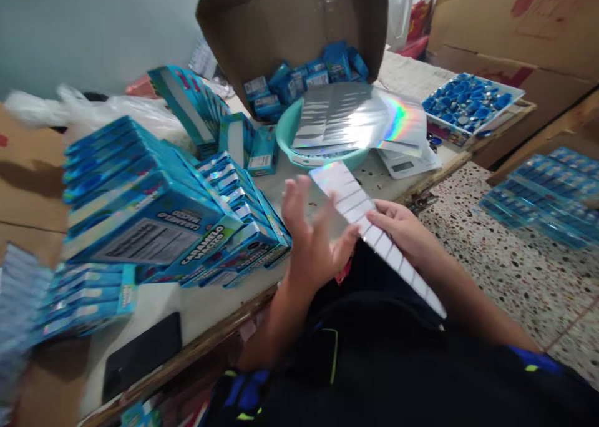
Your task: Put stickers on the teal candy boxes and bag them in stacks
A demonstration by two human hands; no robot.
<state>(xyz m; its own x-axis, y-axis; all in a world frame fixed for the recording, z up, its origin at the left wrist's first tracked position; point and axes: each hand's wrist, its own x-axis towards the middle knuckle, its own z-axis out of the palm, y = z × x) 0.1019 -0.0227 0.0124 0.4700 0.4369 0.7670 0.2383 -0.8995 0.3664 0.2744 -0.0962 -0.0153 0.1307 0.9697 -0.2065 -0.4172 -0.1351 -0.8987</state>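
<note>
A long silvery-white strip of stickers (397, 257), marked off by dark cross lines, slants above my lap. My right hand (401, 226) grips its right edge, thumb on top and fingers underneath. Beside the strip's left edge is my left hand (311, 236), fingers raised and spread, somewhat blurred. Its thumb tip lies at the strip's edge; whether it touches, I cannot tell. Beyond both hands, shiny holographic sheets (346, 118) rest across a turquoise basin (286, 133).
Stacked blue candy boxes (154, 215) fill the table's left. A black phone (143, 355) lies near the front edge. Behind the basin, a cardboard box (285, 21) holds small blue packs. A white scale (408, 165) and a tray of blue pieces (472, 105) stand right.
</note>
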